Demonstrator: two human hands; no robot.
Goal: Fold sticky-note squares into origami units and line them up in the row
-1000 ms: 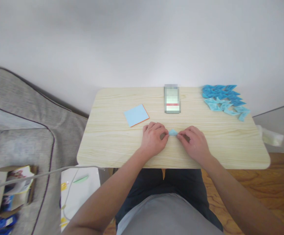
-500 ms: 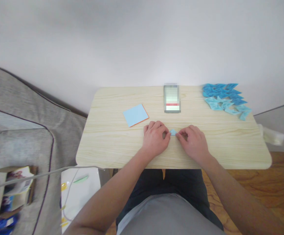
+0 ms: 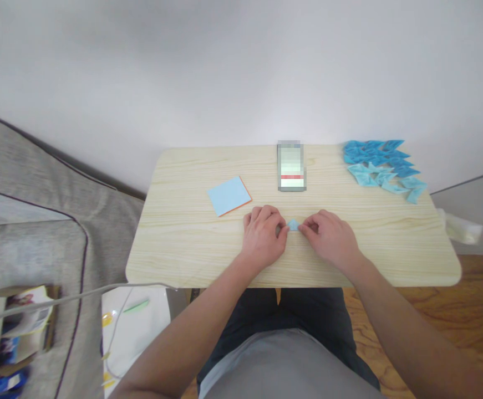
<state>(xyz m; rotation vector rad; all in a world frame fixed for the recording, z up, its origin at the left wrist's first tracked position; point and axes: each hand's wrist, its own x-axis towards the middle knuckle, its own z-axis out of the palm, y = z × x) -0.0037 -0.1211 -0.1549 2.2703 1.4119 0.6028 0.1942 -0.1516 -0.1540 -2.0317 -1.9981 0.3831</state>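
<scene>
A small light-blue piece of folded paper (image 3: 293, 225) with a pointed top lies near the front of the table, between my two hands. My left hand (image 3: 265, 235) pinches its left corner between thumb and forefinger. On the other side, my right hand (image 3: 328, 237) pinches the right corner the same way; the fingertips cover both ends. Up and left of my left hand is a stack of square paper (image 3: 229, 196), light blue on top with an orange edge below. Folded paper pieces in darker blue (image 3: 376, 155) and pale turquoise (image 3: 385, 178) lie at the back right.
A phone (image 3: 291, 166) with a blurred screen lies at the back of the pale wooden table (image 3: 174, 233), close to the wall. Left of the table stand a grey sofa (image 3: 108, 238) and a white surface (image 3: 141, 327) with a cable (image 3: 100, 289) above it.
Both hands keep their pinch on the folded paper, and the right hand's fingers have shifted slightly. The whole view has moved a little.
</scene>
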